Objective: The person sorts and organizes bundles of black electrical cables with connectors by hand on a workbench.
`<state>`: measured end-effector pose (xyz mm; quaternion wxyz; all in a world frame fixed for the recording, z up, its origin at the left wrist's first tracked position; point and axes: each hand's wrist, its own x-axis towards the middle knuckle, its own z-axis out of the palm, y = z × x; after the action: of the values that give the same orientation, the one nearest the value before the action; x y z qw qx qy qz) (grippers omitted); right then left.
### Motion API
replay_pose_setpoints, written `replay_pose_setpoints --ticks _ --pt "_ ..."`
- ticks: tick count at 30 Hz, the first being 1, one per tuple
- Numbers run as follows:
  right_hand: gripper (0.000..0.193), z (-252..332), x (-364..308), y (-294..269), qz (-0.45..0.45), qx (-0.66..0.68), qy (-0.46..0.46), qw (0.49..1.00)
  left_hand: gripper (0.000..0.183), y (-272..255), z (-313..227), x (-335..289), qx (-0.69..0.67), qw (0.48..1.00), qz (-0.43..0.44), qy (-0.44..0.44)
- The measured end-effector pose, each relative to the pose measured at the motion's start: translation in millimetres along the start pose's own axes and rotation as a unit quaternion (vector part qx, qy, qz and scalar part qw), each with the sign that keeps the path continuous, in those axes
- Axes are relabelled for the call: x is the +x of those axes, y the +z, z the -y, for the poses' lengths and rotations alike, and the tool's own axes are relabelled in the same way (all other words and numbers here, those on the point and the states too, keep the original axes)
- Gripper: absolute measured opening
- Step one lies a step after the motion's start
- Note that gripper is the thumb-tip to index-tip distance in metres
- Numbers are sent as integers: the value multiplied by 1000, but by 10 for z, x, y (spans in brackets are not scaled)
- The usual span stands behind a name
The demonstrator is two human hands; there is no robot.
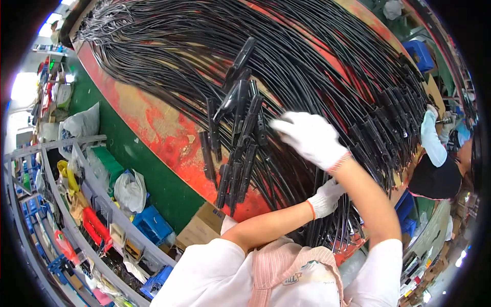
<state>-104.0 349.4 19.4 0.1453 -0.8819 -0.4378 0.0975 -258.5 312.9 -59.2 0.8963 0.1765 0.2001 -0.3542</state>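
Note:
My right hand [309, 138], in a white knit glove, reaches over the black cables [286, 61] with its fingers stretched out and apart. Nothing shows in it. Close to its fingertips lies a loose pile of long black plastic connector housings [247, 123] fixed to cable ends. Below the right wrist, my left hand [327, 198], also gloved, is curled against a bundle of cables that hangs toward my body. The right forearm partly covers its fingers. More black housings [381, 120] lie in a dense row to the right.
The cables spread across a worn red table [153, 128], tied in clear wrap at the far left. Another person's sleeved arm [433, 138] is at the right edge. A metal rack [97, 199] with bins stands left, beside a cardboard box [202, 225] and a blue crate [153, 225].

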Motion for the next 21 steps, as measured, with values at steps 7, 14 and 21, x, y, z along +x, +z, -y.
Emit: replay_pose_setpoints --ticks 7,14,21 --pt "111 356 895 914 10 240 430 870 44 289 -44 6 -25 999 -38 -10" --pt "57 30 665 517 -22 430 452 781 41 252 -120 -69 -29 999 -37 15" --pt "52 168 -1280 -1017 -427 650 293 555 49 145 -306 -33 -28 995 48 -77"
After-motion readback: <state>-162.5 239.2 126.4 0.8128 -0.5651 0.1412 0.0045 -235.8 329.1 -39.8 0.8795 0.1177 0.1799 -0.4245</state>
